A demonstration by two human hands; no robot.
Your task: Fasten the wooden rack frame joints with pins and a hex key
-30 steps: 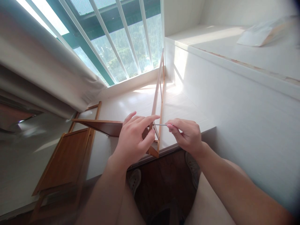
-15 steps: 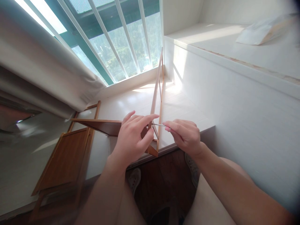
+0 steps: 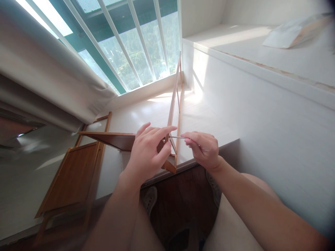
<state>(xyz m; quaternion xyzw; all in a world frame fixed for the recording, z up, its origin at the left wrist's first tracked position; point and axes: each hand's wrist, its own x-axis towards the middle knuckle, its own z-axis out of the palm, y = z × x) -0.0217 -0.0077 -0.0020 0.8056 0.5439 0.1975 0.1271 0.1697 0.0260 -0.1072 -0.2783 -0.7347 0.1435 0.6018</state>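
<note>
My left hand grips the near end of a thin upright wooden frame standing on a white ledge, with the forefinger stretched along its top. My right hand pinches a thin metal key between thumb and fingers. The key's tip meets the frame just beside my left forefinger. A brown wooden panel juts out leftward from the frame behind my left hand.
More brown wooden panels lie flat at the left on the ledge. A curtain hangs at upper left before a barred window. A white raised platform stands at right with a bag on top. My shoes rest on dark floor below.
My right hand has turned slightly on the metal key and shifted a little left. The left hand and frame stay nearly as they were.
</note>
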